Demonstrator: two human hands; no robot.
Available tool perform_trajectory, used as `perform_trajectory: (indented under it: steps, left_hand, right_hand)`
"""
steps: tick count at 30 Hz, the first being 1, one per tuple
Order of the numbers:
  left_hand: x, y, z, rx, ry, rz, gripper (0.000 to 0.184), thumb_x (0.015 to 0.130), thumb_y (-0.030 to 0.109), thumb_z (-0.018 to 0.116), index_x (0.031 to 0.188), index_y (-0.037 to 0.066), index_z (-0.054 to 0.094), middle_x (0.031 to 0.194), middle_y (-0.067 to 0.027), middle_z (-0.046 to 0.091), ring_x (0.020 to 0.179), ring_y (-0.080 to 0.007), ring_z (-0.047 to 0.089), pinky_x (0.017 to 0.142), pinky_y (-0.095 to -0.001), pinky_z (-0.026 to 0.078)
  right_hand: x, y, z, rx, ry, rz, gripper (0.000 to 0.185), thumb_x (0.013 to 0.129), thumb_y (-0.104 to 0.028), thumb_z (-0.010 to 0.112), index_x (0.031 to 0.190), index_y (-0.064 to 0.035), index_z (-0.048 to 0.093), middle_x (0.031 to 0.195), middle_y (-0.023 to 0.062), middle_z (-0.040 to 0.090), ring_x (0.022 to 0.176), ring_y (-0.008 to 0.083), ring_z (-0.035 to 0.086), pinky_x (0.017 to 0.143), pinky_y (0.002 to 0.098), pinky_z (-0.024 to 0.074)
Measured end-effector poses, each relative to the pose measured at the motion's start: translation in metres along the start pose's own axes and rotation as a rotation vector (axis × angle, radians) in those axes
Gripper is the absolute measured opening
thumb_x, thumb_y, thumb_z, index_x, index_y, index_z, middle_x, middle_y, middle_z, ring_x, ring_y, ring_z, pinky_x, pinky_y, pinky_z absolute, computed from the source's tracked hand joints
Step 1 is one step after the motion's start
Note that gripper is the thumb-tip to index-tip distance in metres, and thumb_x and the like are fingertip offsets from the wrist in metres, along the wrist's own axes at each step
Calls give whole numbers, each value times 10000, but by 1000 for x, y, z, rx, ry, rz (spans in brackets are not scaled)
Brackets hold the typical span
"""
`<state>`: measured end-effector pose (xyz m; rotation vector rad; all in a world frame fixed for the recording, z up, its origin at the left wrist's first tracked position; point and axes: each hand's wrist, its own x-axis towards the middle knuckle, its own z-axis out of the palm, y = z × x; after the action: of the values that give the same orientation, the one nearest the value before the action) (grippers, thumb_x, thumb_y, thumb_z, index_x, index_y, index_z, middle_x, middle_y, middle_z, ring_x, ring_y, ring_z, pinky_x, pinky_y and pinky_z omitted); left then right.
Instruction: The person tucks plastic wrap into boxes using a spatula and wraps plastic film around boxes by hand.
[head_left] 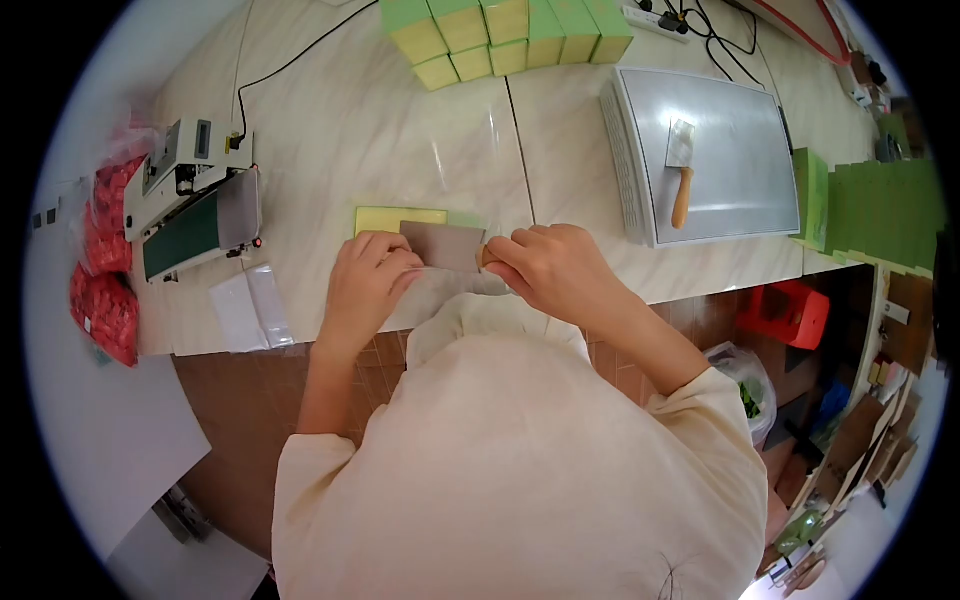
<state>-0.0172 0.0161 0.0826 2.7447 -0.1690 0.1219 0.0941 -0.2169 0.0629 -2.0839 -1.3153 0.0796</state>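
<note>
Holding a broad scraper [440,246] by its wooden handle in the right hand [548,262], with fingers closed round it; laying its blade across the near part of a flat yellow-and-green box [400,217], close to the table's near edge; curling the left hand [370,275] beside the blade's left end, with bent fingers at a clear film [480,283]; cannot tell whether pinched on it.

Working over a wide table [330,130], crossed by dark seams; set, to the left, with a small machine [200,185] and, nearer, some clear plastic sleeves [250,308]; stacked along the far side with green-and-yellow boxes [495,35]; occupied at right by a low grey machine [740,140] with a second scraper [680,150] on its lid; bordered by red-filled bags [105,265] at far left, and by a red crate [783,312] on the brown floor [620,370] at lower right.

Marbled in pale cream on the tabletop; thin, rectangular and dull grey on the held blade; smooth and metallic on the lid; glossy and wrinkled on the red-filled bags; crisp-edged and blocky on the stacked boxes; dark green and flat on the small machine's bed.
</note>
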Motion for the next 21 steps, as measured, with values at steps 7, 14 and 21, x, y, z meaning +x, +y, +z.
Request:
perform_trajectory:
  steps: [7,14,21]
  left_hand:
    - [4,-26,-13,-11,121,7,126,743,108,759,800,78,650,887,-29,603,857,-237,558,753,-360,425]
    - [13,-28,-3,-21,156,-18,95,820,148,697,803,75,640,890,-25,595,872,-229,557,773,-355,408]
    - [16,-32,4,14,169,-1,110,805,132,709,803,66,621,905,-19,589,896,-226,557,790,-368,417]
  right_hand:
    - [6,-2,1,-43,-52,-41,98,848,-154,686,872,-135,594,605,11,537,544,197,561,475,339,426]
    - [-6,-8,-16,-79,-55,-25,101,860,-187,684,869,-121,608,636,13,554,569,190,567,484,329,436]
    - [-31,-7,-42,-49,-9,121,118,795,-144,735,859,-95,648,639,18,584,548,209,569,490,333,431]
